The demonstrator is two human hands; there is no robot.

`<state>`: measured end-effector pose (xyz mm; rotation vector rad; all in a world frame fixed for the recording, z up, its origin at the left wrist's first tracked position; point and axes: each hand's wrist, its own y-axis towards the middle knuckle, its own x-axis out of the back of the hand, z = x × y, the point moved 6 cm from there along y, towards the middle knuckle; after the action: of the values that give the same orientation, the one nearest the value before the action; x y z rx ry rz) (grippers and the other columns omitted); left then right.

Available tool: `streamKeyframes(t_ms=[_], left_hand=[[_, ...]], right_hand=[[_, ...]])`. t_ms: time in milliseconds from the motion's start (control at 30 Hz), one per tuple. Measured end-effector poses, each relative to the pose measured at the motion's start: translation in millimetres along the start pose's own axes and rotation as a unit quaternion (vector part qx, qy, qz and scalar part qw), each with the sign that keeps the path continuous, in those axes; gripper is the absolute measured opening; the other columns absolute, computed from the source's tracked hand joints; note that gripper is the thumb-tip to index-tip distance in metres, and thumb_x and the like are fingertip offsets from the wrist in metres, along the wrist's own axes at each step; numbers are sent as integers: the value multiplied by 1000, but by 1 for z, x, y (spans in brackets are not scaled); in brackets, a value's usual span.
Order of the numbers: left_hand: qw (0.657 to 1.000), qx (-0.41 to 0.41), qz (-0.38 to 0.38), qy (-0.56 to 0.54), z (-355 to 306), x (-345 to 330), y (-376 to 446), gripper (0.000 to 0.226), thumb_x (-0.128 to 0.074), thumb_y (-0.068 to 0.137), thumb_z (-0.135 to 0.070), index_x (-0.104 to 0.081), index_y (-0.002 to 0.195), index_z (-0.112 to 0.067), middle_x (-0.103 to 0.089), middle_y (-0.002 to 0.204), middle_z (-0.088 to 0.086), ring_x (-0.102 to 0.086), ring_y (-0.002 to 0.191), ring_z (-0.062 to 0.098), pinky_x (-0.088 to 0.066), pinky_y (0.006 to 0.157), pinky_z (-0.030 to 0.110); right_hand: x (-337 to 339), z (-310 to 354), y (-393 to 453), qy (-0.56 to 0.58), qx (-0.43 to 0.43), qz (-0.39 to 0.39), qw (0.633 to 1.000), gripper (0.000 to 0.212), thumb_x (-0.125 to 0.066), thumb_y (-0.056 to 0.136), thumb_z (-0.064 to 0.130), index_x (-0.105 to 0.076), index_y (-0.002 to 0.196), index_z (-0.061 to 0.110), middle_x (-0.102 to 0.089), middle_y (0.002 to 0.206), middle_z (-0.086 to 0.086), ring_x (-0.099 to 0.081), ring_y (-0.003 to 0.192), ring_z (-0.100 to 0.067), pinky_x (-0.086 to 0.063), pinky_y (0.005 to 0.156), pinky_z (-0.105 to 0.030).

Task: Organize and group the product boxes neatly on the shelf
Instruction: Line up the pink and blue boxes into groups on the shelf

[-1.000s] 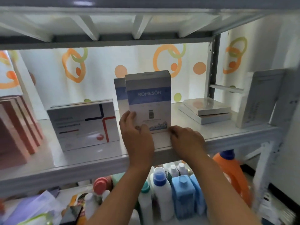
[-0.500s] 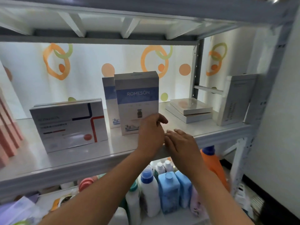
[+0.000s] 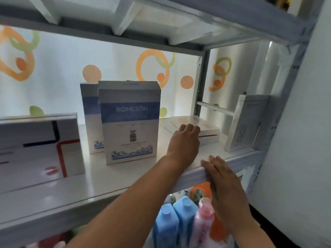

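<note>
On the white shelf (image 3: 107, 179) a blue-and-white ROMESON box (image 3: 130, 122) stands upright, with a matching box (image 3: 89, 119) just behind it to the left. A wide white box with red and navy lines (image 3: 39, 147) stands at the left. Two flat white boxes (image 3: 207, 125) lie stacked at the right. Further right an upright white box (image 3: 247, 122) leans near the frame. My left hand (image 3: 184, 142) reaches over the shelf, its fingers touching the near corner of the flat stack. My right hand (image 3: 225, 185) lies flat on the shelf's front edge, holding nothing.
The upper shelf's underside (image 3: 161, 20) hangs close overhead. A grey upright post (image 3: 201, 83) stands behind the flat stack. Below the shelf are blue bottles (image 3: 175, 222), a pink bottle (image 3: 202, 221) and an orange jug (image 3: 200, 190). A white wall (image 3: 295, 140) closes the right side.
My left hand left the ROMESON box and moved right to the flat stack. My right hand shifted right along the shelf edge. The view turned to the right.
</note>
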<state>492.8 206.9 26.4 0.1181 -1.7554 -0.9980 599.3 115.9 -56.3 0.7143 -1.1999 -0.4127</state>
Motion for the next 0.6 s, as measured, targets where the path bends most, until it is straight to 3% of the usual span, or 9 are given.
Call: streamKeyframes(t_ms=[167,300,433,600], left_hand=[[999,32,25,0,13,-12,7,39,-47,96,-19,-46,134,-11,-49,136,9,-45,122,28,-43,94,39],[989,75,129,-21,19,-33,6,59,-42,97,-18,-19,150,-6,-26,153,11,-36,132,35,-39,103,46],[993,69,90,42,14,-25,6,43,-46,94,-15,-39,135,-3,-43,136,17,-47,119,37,-44,91,44],[990,51,4,131,4,-7,5,33,-56,91,-13,-50,122,-6,-56,117,13,-55,105,33,-46,74,37]], right_hand=[[-9,10,-4,-3,-23,-85,996,63,-38,75,0,-51,133,19,-48,143,-5,-35,140,-23,-36,113,-47],[-13,14,-6,5,-47,-122,991,64,-27,73,5,-53,130,15,-49,142,-7,-36,140,-26,-35,113,-47],[-14,16,-8,11,-51,-122,991,64,-32,73,0,-51,132,17,-47,144,-6,-33,143,-25,-35,112,-48],[-13,18,-9,22,-72,-139,987,65,-22,72,7,-53,128,18,-50,141,-4,-35,142,-25,-36,112,-48]])
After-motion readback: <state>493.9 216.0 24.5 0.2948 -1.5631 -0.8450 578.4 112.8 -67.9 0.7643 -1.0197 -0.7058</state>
